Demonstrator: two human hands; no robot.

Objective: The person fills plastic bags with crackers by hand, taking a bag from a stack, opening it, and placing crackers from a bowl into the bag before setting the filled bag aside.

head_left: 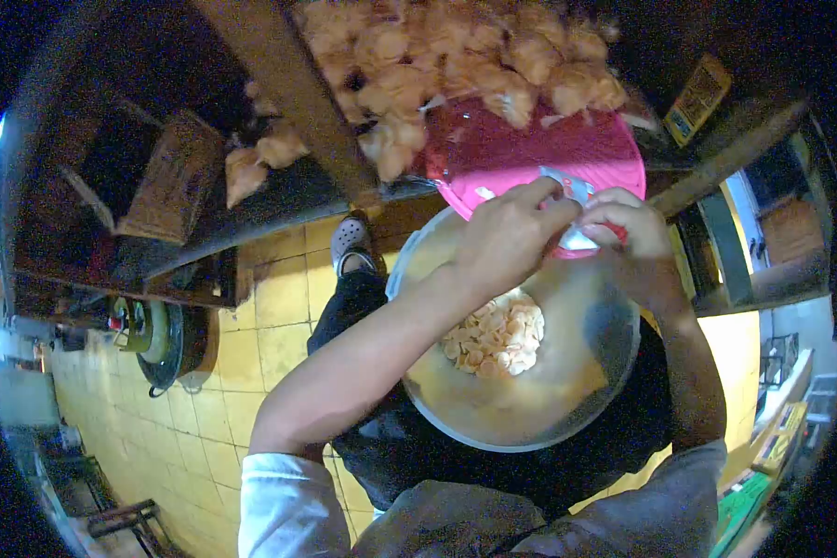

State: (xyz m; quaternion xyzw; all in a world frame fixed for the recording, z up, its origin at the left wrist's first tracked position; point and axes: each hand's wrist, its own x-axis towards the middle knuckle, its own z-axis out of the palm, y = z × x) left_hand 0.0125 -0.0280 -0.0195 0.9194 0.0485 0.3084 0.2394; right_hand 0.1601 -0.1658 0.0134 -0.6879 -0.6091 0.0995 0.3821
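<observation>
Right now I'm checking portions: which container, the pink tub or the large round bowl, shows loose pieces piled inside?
The large round bowl, lower in the picture: loose pale pieces lie heaped inside it, while the pink tub shows none.

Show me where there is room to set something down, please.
The tiled floor between the dark pan and left trouser leg is bare; so is the near side of the bowl, below the round pieces. Beyond, filled bags crowd together, and left hand and right hand hold a packet by the pink basin.
</observation>
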